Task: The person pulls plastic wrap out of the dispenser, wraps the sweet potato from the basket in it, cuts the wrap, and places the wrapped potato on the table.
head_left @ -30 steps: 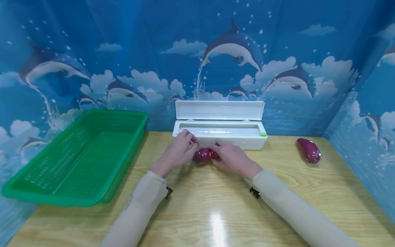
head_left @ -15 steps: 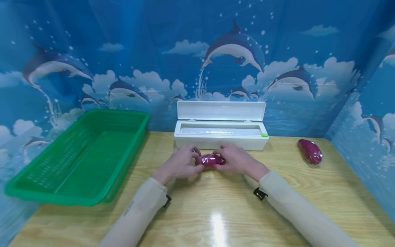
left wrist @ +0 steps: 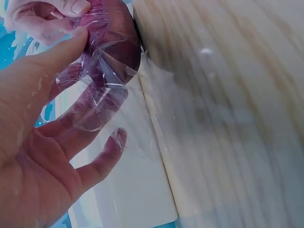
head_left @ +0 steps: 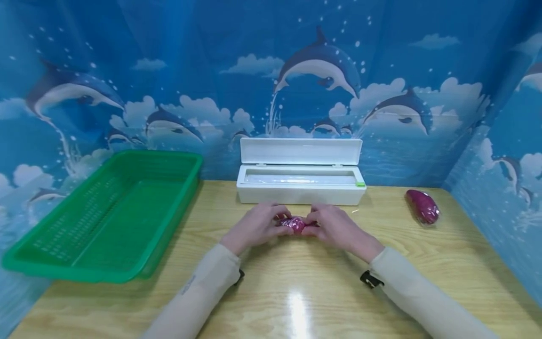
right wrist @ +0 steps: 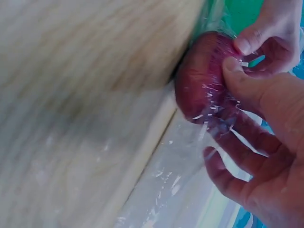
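Note:
A reddish-purple sweet potato [head_left: 295,225] in clear cling film lies between both hands on the table, just in front of a white film dispenser [head_left: 301,194]. My left hand [head_left: 259,226] pinches its left end, thumb on the near side and fingers beyond. At the other end my right hand [head_left: 336,230] does the same. In the left wrist view, loose cling film [left wrist: 107,102] stretches across the left fingers. Creased film also hangs off the sweet potato [right wrist: 199,78] in the right wrist view. The hands cover much of it from above.
Behind the hands, the dispenser's lid [head_left: 300,151] stands up, with a roll of film inside and a green slider [head_left: 360,184] at its right. A green basket [head_left: 146,263] stands left. Another wrapped sweet potato [head_left: 424,207] lies far right, near the dolphin-print backdrop [head_left: 470,155].
Both hands and the sweet potato have shifted right and slightly nearer to me. My left hand has come down from the dispenser's front edge to the sweet potato's left end.

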Motion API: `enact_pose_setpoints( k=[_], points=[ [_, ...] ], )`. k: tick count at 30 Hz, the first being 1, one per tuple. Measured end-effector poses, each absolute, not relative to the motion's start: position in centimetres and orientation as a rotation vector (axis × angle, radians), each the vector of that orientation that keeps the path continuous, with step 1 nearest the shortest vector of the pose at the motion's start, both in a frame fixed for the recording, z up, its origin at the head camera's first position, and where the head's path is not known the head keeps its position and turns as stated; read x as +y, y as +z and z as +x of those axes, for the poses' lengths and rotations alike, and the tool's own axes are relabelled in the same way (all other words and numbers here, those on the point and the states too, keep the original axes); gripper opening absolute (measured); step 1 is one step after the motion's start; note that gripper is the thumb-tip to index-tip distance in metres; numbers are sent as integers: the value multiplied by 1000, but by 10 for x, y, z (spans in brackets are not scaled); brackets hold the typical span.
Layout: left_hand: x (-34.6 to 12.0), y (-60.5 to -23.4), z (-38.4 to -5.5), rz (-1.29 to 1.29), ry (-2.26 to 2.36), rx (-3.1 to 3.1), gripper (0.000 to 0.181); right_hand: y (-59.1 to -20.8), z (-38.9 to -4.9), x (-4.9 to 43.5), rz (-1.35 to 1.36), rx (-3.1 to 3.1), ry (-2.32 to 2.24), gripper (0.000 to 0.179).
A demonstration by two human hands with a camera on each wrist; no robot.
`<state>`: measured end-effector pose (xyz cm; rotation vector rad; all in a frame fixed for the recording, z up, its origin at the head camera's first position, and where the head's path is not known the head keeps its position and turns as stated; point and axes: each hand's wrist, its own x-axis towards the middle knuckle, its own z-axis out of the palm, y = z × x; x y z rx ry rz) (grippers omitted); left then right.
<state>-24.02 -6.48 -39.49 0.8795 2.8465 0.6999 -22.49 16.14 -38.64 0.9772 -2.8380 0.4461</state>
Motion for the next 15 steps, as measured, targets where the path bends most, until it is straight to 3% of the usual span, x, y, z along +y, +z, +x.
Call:
enact_pose_setpoints(
  k=[4,10,12,15],
  points=[
    [-64,-394,-240,848,724,2838,34,-384,-221,174,977,-2829,420,29],
    [-62,-391,-240,752,744,2807,35,-373,-213,217,764,-3102,433,70],
    [-63,-391,-240,745,750,2798,34,-373,-214,230,747,-3175,487,59],
    [-63,-390,-241,738,747,2791,33,-374,-216,243,746,-3156,634,25]
  ],
)
